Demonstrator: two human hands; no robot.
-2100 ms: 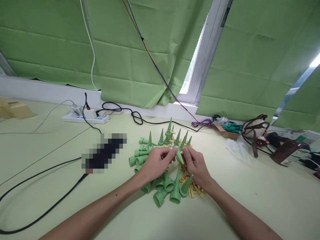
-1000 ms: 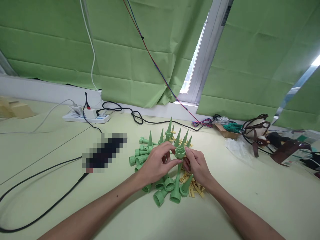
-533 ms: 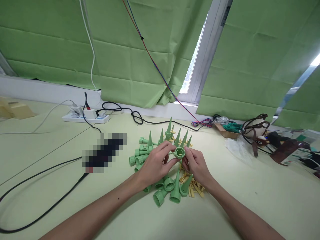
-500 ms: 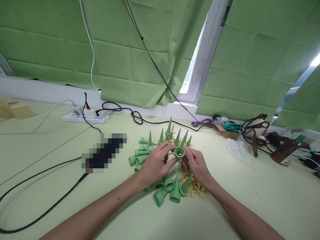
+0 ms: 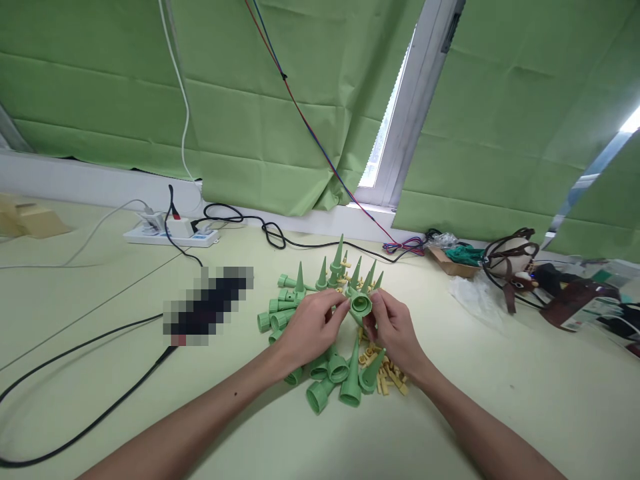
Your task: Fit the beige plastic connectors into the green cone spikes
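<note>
My right hand [image 5: 395, 327] grips a green plastic watering spike [image 5: 361, 305], its round open end facing me; a small yellowish part shows inside. My left hand [image 5: 315, 323] is just left of that rim, thumb and forefinger pinched together. Whether anything is between these fingertips I cannot make out. Around and below my hands lie several more green spikes [image 5: 352, 385], some on their sides and some standing point up, such as the tall spike [image 5: 339, 257] behind. Small yellow valve-like pieces [image 5: 393, 377] are heaped beside my right wrist, with more among the standing spikes.
A pixelated dark object [image 5: 210, 303] with a black cable lies on the left. Behind it sits a white power strip [image 5: 173, 235]. At the back right are a crumpled clear bag [image 5: 475, 300], a cardboard box [image 5: 453, 263] and a bag with brown straps [image 5: 510, 260]. Green blinds hang behind.
My left fingers have come away from the spike's rim, slightly to the left, and closed into a pinch. The spike in my right hand has tilted a little and its open end shows more.
</note>
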